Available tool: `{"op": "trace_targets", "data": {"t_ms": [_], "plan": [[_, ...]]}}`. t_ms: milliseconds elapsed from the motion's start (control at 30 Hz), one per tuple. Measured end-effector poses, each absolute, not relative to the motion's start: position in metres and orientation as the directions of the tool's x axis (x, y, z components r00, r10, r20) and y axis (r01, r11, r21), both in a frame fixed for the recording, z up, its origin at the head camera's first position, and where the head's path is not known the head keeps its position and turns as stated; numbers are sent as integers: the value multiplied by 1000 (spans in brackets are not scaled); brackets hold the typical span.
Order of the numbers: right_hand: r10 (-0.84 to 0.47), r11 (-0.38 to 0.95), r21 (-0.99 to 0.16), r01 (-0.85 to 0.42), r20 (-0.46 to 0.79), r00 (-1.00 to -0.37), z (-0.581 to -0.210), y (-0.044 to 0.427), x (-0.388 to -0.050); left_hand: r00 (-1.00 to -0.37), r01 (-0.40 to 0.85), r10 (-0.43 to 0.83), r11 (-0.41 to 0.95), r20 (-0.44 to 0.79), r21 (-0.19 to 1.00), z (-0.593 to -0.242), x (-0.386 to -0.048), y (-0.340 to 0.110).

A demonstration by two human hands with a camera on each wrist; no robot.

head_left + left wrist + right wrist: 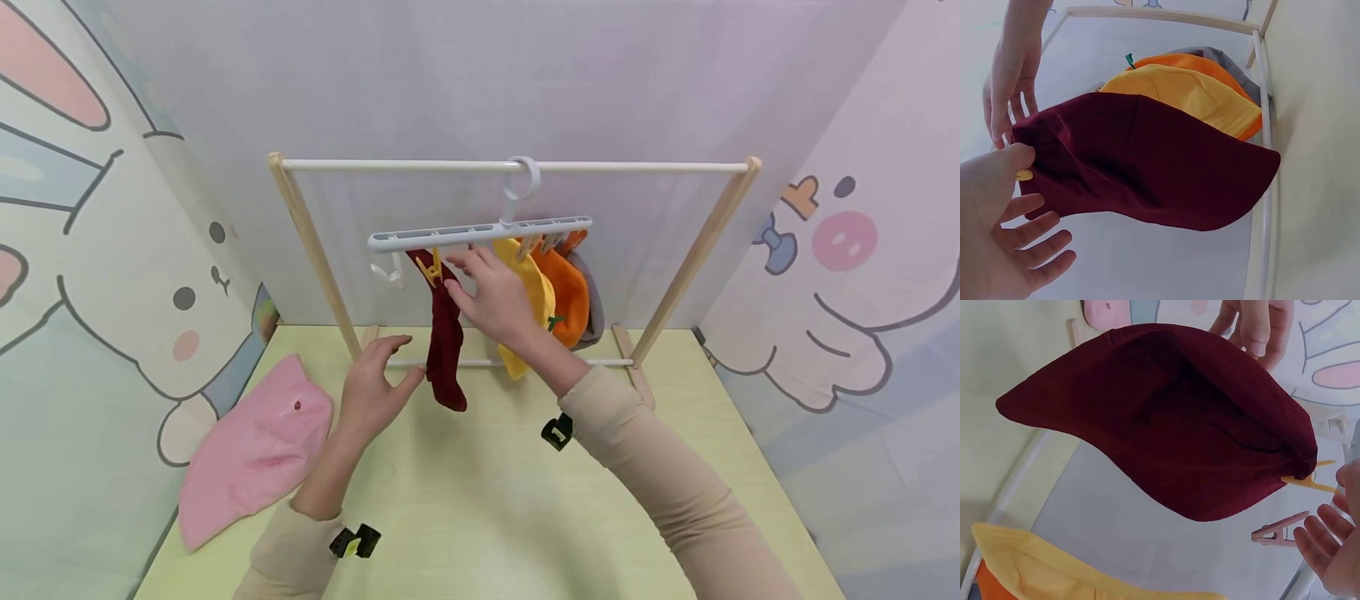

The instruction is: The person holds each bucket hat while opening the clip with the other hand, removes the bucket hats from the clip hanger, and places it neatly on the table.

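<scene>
A dark red hat [446, 342] hangs from the grey clip hanger [480, 234], held at its upper edge by a yellow clip [431, 268]. My left hand [375, 390] is beside the hat's lower left side in the head view, thumb and fingers spread and holding nothing. Just right of the yellow clip is my right hand [491, 293], fingers relaxed under the hanger bar. In the right wrist view the right hand [1335, 540] shows no hold on the hat [1166, 425] or the yellow clip [1310, 482].
Yellow [528, 292], orange [564, 292] and grey [594, 308] hats hang to the right. The hanger hooks over a white rail [405, 166] with wooden legs. A pink hat [258, 450] lies at the table's left. A white clip [388, 271] hangs at the hanger's left end.
</scene>
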State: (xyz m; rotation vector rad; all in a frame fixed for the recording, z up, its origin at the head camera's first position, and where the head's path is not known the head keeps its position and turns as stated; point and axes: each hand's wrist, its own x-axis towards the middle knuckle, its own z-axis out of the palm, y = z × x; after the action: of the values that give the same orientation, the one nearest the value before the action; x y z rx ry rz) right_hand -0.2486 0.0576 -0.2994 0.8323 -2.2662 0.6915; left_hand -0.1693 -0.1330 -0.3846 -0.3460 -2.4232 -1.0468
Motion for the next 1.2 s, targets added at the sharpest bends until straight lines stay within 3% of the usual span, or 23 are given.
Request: {"op": "trace_targets", "data": {"t_ms": [300,633,1200], "plan": [[-377,664,-261,-700,692,-616,-304,61,-251,-841,414,34,682,540,602,-378,-172,-117],[-371,667,-291,-685,668,-645,-306,60,-250,-879,351,-44,614,475,707,-376,-172,-100],[-369,646,-375,-665,609,-702,-306,59,-250,-901,294,-97,583,424,758,-368,-180,-82]]}}
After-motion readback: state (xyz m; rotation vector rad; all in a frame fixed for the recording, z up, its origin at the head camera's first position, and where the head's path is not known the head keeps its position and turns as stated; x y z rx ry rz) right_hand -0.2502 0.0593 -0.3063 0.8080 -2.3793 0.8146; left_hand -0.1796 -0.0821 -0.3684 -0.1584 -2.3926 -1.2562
